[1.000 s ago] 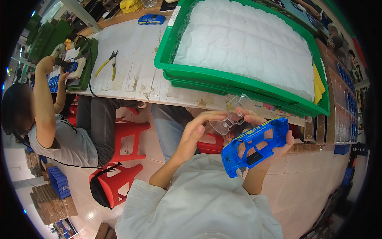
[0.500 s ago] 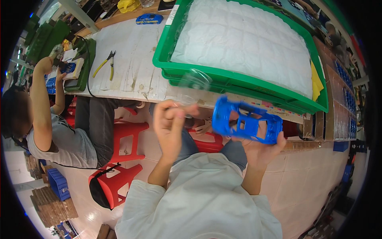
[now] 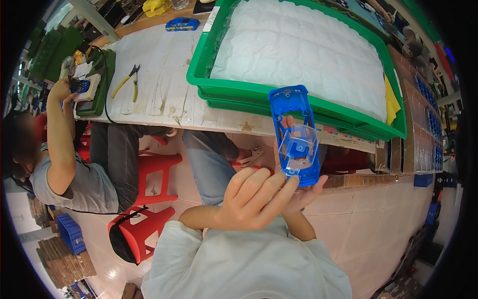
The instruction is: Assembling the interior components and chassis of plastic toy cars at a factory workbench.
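Observation:
A blue toy car body shell (image 3: pixel 290 99) with open window gaps lies inside up, lengthwise away from me. My right hand (image 3: pixel 303 198) is under it and grips it, partly hidden by the shell and my other hand. A clear plastic window piece (image 3: pixel 304 133) lies over the shell's middle. My left hand (image 3: pixel 249 199) pinches the near end of that piece, fingertips at the near part of the shell. Whether the clear piece is seated in the shell or only rests on it, I cannot tell.
A green tray (image 3: pixel 239 88) lined with white padding stands on the table beyond my hands, a yellow cloth (image 3: pixel 392 102) at its right. Yellow-handled cutters (image 3: pixel 128 82) and another blue toy car (image 3: pixel 182 24) lie left. A co-worker (image 3: pixel 74 169) sits at left near red stools (image 3: pixel 142 226).
The shell has turned from crosswise to lengthwise and shifted left. My left hand has come across to it, bringing the clear window piece from the left onto the shell.

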